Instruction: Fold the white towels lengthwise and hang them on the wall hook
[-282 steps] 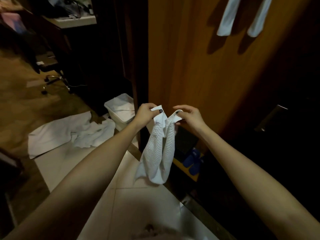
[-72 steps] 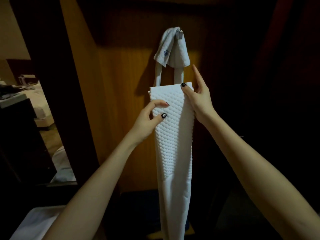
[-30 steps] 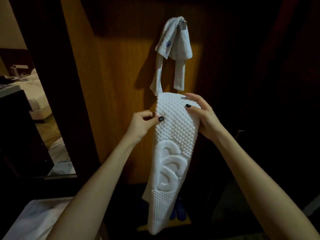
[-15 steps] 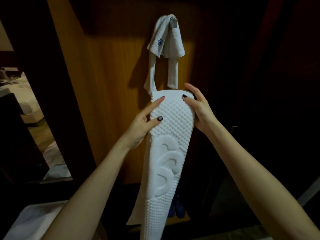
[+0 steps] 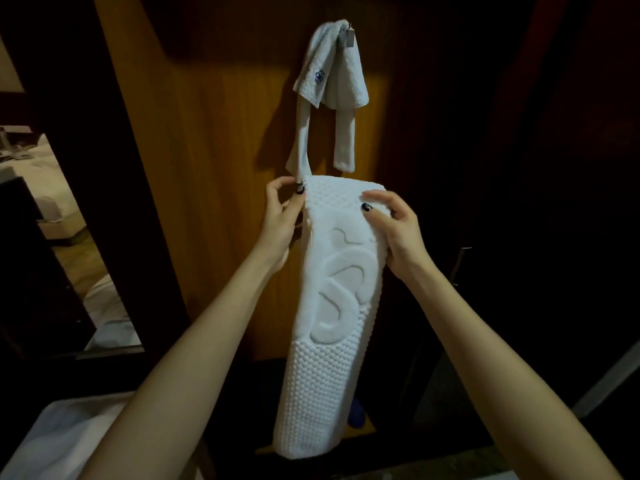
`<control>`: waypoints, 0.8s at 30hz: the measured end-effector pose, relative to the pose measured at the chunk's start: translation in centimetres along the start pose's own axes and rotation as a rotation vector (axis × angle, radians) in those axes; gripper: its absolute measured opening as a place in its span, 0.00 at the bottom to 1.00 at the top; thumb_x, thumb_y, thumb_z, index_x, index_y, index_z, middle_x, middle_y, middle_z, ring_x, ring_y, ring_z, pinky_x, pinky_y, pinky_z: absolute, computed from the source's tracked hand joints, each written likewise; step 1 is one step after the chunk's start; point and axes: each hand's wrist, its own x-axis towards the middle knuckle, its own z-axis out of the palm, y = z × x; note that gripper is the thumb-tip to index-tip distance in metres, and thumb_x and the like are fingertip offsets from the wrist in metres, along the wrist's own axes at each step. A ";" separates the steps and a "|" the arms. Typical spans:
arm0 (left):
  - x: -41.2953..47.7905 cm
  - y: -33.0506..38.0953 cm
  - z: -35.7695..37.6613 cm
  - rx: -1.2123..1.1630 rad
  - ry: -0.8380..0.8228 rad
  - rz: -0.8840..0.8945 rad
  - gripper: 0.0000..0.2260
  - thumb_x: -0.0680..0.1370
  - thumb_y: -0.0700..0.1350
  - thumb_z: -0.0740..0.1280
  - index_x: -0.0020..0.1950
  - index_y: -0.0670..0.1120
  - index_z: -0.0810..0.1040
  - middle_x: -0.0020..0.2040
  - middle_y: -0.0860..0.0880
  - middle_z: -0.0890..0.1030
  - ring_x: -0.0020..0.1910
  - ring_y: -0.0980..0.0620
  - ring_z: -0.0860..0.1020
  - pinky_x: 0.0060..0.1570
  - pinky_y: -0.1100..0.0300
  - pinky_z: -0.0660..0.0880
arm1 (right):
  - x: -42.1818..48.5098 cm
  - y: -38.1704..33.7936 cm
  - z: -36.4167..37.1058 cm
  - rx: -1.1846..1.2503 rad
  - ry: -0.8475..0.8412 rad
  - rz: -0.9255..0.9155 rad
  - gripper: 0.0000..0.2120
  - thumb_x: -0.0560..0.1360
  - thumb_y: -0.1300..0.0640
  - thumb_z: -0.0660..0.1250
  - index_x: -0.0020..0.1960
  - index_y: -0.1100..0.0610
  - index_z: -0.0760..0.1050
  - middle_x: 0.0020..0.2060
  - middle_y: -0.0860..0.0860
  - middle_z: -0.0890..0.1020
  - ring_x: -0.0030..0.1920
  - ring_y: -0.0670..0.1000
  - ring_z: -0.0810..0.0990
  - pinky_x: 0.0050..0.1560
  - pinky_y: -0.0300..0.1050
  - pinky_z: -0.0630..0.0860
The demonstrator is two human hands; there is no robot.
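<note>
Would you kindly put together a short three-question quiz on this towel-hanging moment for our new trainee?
1. True or false: a small towel hangs on the hook.
2. What holds the long towel? A, one hand alone; B, both hands; C, no hand.
3. Fill the gap: the long towel's top end is ___ the hook.

Key
1. True.
2. B: the left hand pinches its top left edge and the right hand holds its top right.
3. Below.
</note>
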 end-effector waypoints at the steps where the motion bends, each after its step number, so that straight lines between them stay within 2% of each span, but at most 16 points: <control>1: -0.7 -0.6 -0.7 0.007 -0.011 -0.002 0.05 0.81 0.45 0.61 0.55 0.54 0.68 0.48 0.53 0.81 0.42 0.57 0.81 0.38 0.63 0.77 | 0.4 -0.4 0.0 0.029 0.004 0.007 0.10 0.75 0.65 0.69 0.47 0.51 0.82 0.50 0.44 0.82 0.48 0.48 0.83 0.47 0.46 0.80; 4: -3.4 -2.8 -2.6 -0.002 -0.180 -0.046 0.04 0.79 0.43 0.64 0.48 0.52 0.76 0.45 0.53 0.81 0.44 0.55 0.80 0.41 0.61 0.78 | 1.5 -1.3 -0.7 0.071 0.009 0.029 0.11 0.74 0.65 0.67 0.49 0.51 0.81 0.53 0.47 0.81 0.43 0.44 0.83 0.41 0.40 0.79; 6: -4.2 -3.5 -3.1 0.033 -0.228 -0.048 0.07 0.77 0.41 0.67 0.45 0.54 0.80 0.45 0.53 0.82 0.47 0.56 0.80 0.47 0.59 0.79 | 2.1 -1.7 -1.2 0.068 0.008 0.056 0.12 0.74 0.65 0.66 0.51 0.51 0.80 0.50 0.50 0.81 0.40 0.44 0.83 0.38 0.40 0.79; 9: -3.8 -4.2 -2.8 0.145 -0.235 -0.011 0.10 0.76 0.36 0.67 0.47 0.51 0.81 0.45 0.54 0.82 0.48 0.56 0.78 0.55 0.51 0.76 | 2.6 -2.2 -1.7 0.110 -0.016 0.083 0.13 0.76 0.66 0.64 0.53 0.50 0.79 0.47 0.50 0.82 0.41 0.46 0.83 0.39 0.41 0.79; 11: -3.4 -4.4 -2.2 0.212 -0.263 0.029 0.12 0.77 0.33 0.65 0.51 0.50 0.79 0.48 0.54 0.81 0.49 0.59 0.79 0.56 0.54 0.74 | 2.8 -2.4 -2.0 0.134 -0.029 0.102 0.14 0.76 0.65 0.63 0.54 0.49 0.79 0.50 0.50 0.82 0.43 0.46 0.84 0.39 0.40 0.80; 13: -3.2 -4.4 -1.4 0.237 -0.257 0.079 0.15 0.77 0.32 0.64 0.55 0.51 0.76 0.52 0.55 0.80 0.52 0.62 0.78 0.55 0.63 0.74 | 2.8 -2.4 -2.1 0.147 -0.038 0.119 0.14 0.77 0.65 0.62 0.55 0.49 0.79 0.52 0.51 0.82 0.44 0.47 0.84 0.40 0.41 0.80; 16: -2.9 -4.6 -0.8 0.215 -0.185 0.109 0.15 0.75 0.31 0.66 0.53 0.50 0.73 0.49 0.56 0.80 0.49 0.65 0.78 0.50 0.69 0.73 | 2.8 -2.3 -2.2 0.148 -0.037 0.131 0.14 0.77 0.64 0.62 0.56 0.48 0.79 0.53 0.51 0.81 0.45 0.47 0.83 0.42 0.41 0.80; 19: -2.5 -4.9 -0.7 0.245 -0.195 0.144 0.12 0.74 0.31 0.67 0.47 0.48 0.76 0.42 0.60 0.82 0.45 0.65 0.78 0.46 0.71 0.73 | 2.9 -2.2 -2.6 0.179 -0.043 0.136 0.15 0.77 0.63 0.62 0.56 0.48 0.78 0.52 0.49 0.82 0.46 0.47 0.84 0.43 0.41 0.80; 24: -2.7 -4.6 -0.3 0.265 -0.219 0.114 0.11 0.74 0.34 0.68 0.45 0.50 0.82 0.40 0.60 0.84 0.42 0.64 0.80 0.41 0.69 0.75 | 3.1 -2.3 -2.7 0.171 -0.049 0.139 0.14 0.77 0.62 0.63 0.57 0.46 0.78 0.54 0.49 0.81 0.47 0.47 0.84 0.44 0.41 0.80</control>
